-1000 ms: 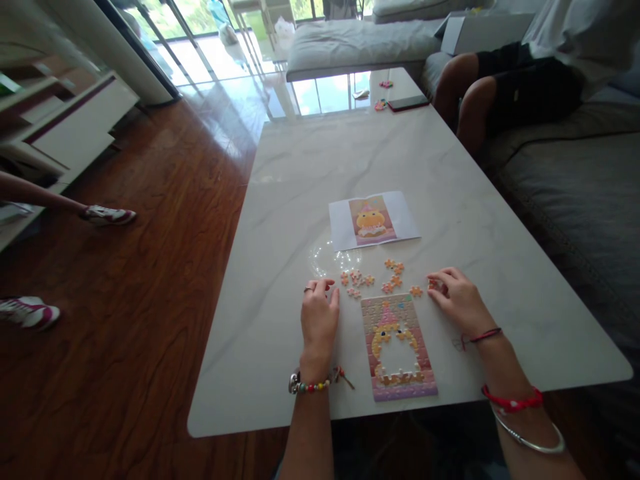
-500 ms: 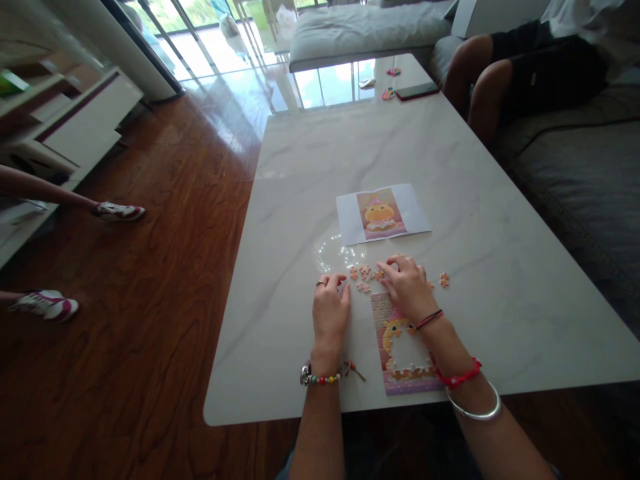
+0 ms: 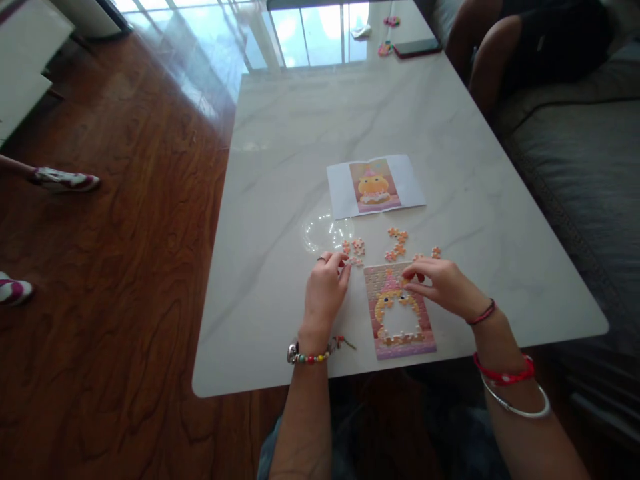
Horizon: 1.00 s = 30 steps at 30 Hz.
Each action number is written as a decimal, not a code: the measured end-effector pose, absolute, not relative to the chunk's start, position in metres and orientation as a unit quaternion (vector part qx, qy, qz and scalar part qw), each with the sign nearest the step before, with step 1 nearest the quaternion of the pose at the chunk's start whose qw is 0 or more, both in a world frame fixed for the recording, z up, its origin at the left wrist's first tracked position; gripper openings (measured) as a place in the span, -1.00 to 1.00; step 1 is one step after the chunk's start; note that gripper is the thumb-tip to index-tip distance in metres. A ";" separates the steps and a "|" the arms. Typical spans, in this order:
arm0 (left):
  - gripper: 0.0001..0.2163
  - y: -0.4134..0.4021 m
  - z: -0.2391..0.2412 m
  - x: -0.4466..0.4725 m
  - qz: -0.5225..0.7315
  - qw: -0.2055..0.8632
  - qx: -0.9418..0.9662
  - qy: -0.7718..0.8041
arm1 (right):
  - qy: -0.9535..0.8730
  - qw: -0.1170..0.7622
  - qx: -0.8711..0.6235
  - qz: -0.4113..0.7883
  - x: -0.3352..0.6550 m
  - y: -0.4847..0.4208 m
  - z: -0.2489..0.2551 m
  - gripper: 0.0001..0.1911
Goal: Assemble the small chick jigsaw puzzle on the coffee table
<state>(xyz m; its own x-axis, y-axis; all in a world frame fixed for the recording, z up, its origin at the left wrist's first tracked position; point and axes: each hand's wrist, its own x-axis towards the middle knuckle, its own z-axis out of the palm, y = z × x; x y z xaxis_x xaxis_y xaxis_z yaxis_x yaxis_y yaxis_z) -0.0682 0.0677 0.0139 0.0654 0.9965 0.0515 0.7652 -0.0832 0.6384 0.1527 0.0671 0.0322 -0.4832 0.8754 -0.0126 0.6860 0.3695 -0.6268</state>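
Note:
A partly built pink and yellow jigsaw puzzle (image 3: 399, 313) lies near the front edge of the white marble table (image 3: 280, 167). My right hand (image 3: 440, 283) hovers over its top right corner, fingers pinched together on something too small to make out. My left hand (image 3: 325, 290) rests curled on the table just left of the puzzle, fingertips touching a loose piece. Several loose orange pieces (image 3: 397, 243) lie scattered beyond the puzzle. A printed reference picture (image 3: 375, 185) of the same yellow figure lies further back.
A dark phone (image 3: 417, 47) and small colourful bits (image 3: 385, 48) sit at the table's far end. Another person's bare legs (image 3: 493, 47) rest on the grey sofa (image 3: 575, 147) to the right. Someone's shoes (image 3: 65, 179) stand on the wooden floor at left.
My right hand went from the loose pieces back to the puzzle's top right corner. My left hand stayed beside the puzzle. The camera tilted down.

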 end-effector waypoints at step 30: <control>-0.88 0.059 0.010 -0.039 0.136 0.236 0.779 0.565 | -0.823 0.147 -0.487 0.251 0.164 0.042 0.012 -0.85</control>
